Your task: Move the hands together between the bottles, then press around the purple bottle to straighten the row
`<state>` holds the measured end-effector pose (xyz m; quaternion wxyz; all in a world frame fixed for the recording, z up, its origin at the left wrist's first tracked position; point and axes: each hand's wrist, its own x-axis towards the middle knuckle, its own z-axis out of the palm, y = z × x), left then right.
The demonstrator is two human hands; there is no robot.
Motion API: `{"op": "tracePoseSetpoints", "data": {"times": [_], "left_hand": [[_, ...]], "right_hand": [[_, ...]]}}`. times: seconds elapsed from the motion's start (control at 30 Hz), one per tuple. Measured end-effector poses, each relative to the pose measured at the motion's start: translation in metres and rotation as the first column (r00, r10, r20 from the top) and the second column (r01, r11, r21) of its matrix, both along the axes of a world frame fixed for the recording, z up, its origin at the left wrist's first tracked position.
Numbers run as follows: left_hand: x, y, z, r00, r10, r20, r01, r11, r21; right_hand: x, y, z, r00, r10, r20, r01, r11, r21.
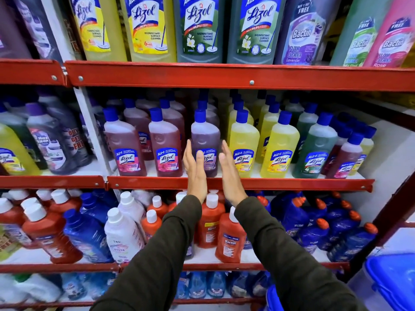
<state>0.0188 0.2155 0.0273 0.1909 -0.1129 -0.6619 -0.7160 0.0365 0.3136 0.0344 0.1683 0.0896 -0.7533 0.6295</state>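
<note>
Red shelf (224, 183), hands (197, 169) flanking bottle (205, 135).

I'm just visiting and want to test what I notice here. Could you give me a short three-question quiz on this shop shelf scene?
1. True or false: the left hand and the right hand are curled tightly round the purple bottle.
2. Which colour is the bottle just right of the purple bottle? A) yellow B) green C) white
3. Fill in: the caps on the middle shelf bottles are ____.

Key
1. False: both hands are flat with straight fingers, one on each side of the bottle's label.
2. A, the yellow bottle.
3. Blue, as on the blue cap of the purple bottle.
</note>
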Motion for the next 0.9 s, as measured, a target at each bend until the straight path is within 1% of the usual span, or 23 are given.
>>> {"op": "tracePoseSetpoints", "data": {"times": [0.07, 0.13, 0.23, 0.33, 0.6, 0.8, 0.9], "left_hand": [[-0.005, -0.009, -0.001, 0.993, -0.093, 0.074, 0.09, 0.995, 0.043], [-0.014, -0.019, -0.006, 0.983, -0.161, 0.087, 0.159, 0.987, 0.035], [-0.023, -0.03, -0.011, 0.968, -0.222, 0.12, 0.221, 0.975, 0.019], [-0.026, -0.036, -0.008, 0.963, -0.228, 0.141, 0.229, 0.973, 0.003], [-0.023, -0.037, -0.005, 0.959, -0.26, 0.115, 0.263, 0.965, -0.011], [-0.024, -0.037, -0.001, 0.959, -0.256, 0.12, 0.258, 0.966, 0.001], [-0.02, -0.038, 0.002, 0.962, -0.241, 0.126, 0.248, 0.968, -0.047]], "right_hand": [[-0.004, -0.008, 0.005, 0.999, 0.007, 0.039, -0.004, 0.998, -0.065], [-0.009, -0.012, 0.008, 0.997, 0.01, 0.073, 0.0, 0.99, -0.141], [-0.015, -0.016, 0.005, 0.996, 0.02, 0.085, -0.005, 0.985, -0.17], [-0.011, -0.021, 0.002, 0.996, 0.02, 0.083, -0.004, 0.982, -0.189], [-0.013, -0.02, -0.002, 0.996, -0.013, 0.087, 0.028, 0.984, -0.174], [-0.014, -0.021, -0.005, 0.995, -0.028, 0.098, 0.042, 0.989, -0.139], [-0.012, -0.022, -0.004, 0.994, -0.041, 0.105, 0.051, 0.994, -0.102]]}}
